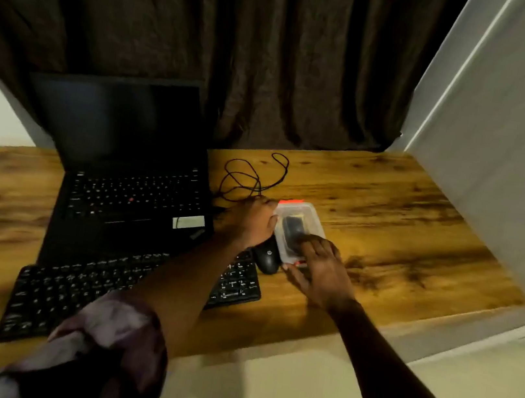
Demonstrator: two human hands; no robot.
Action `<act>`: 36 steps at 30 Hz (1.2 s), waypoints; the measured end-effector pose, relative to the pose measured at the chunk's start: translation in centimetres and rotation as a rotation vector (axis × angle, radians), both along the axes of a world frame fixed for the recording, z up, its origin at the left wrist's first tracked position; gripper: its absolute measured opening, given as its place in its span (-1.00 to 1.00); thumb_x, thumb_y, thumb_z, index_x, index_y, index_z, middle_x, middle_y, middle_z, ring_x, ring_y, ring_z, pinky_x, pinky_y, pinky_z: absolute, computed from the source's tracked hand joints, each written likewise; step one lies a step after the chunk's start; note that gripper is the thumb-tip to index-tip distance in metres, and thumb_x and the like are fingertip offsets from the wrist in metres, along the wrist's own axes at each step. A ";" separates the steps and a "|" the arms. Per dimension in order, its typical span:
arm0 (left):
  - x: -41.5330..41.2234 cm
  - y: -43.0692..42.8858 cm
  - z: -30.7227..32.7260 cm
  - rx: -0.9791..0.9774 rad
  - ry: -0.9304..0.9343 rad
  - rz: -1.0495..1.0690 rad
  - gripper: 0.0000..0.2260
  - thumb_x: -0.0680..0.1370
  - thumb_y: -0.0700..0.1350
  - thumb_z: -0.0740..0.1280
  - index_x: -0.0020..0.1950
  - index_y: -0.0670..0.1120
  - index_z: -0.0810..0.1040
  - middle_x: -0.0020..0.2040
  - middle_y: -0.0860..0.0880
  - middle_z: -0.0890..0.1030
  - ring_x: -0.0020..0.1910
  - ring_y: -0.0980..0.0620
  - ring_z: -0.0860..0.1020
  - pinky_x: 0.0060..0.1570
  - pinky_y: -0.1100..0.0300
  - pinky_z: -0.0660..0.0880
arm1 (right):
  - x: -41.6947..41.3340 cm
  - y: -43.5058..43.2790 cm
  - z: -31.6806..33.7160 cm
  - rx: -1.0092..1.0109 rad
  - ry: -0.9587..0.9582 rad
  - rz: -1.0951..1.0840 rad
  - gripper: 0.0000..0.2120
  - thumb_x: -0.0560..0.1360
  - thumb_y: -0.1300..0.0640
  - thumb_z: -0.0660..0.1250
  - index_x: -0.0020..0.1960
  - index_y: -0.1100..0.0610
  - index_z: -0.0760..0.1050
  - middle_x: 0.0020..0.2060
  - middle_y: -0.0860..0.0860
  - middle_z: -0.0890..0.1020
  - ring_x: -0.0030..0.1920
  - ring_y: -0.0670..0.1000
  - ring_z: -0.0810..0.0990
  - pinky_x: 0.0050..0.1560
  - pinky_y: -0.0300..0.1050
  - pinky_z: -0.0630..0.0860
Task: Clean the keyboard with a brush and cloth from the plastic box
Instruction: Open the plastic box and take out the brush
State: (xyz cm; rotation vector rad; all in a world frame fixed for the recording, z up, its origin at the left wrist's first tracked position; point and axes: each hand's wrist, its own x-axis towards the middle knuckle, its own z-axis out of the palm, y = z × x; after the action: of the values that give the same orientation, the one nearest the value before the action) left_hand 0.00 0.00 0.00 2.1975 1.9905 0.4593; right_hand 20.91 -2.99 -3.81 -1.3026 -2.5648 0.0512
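Clear plastic box (pixel 314 220) (red-clipped): your left grip (pixel 250 222) clasps its side, your right grip (pixel 322 269) pinches its near end.

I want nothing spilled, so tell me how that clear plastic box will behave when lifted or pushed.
Probably light: the plastic box is small and thin-walled, with a dark item inside. It would likely slide rather than tip, since it sits low and flat on the wooden table. Its walls may flex if squeezed.
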 end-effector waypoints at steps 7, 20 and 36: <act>1.4 4.2 -1.4 -0.139 0.034 -0.029 -0.61 0.67 -0.04 0.19 0.46 -0.16 0.37 0.39 -0.15 0.45 0.34 -0.19 0.43 0.26 -0.01 0.42 | 1.7 0.8 -1.6 -0.039 0.103 0.064 -0.62 0.51 0.07 0.41 0.28 0.15 0.48 0.26 0.13 0.56 0.28 0.16 0.51 0.28 0.04 0.51; 1.8 7.9 -2.3 -0.107 -0.130 0.106 -0.79 0.60 -0.20 0.28 -0.21 -0.21 0.58 -0.14 -0.23 0.62 -0.10 -0.20 0.58 -0.26 0.09 0.32 | 1.6 1.8 -1.2 0.022 0.066 0.080 -0.64 0.40 0.14 0.47 0.17 0.17 0.55 0.16 0.14 0.63 0.17 0.18 0.59 0.19 0.02 0.56; 1.6 9.8 -2.6 -0.181 -0.179 0.118 -0.82 0.52 -0.31 0.36 -0.28 -0.20 0.51 -0.11 -0.26 0.64 -0.05 -0.23 0.59 -0.25 0.11 0.34 | 3.0 -0.7 -3.3 0.253 0.020 -0.023 -0.61 0.51 -0.28 0.34 0.09 0.03 0.52 0.02 0.05 0.54 0.04 0.08 0.50 0.03 0.06 0.50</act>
State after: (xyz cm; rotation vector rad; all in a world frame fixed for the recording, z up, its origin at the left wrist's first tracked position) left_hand 1.57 9.76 -2.62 1.8725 1.9880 0.4530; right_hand 23.93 -3.68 -7.10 -1.2276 -2.4428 -0.2549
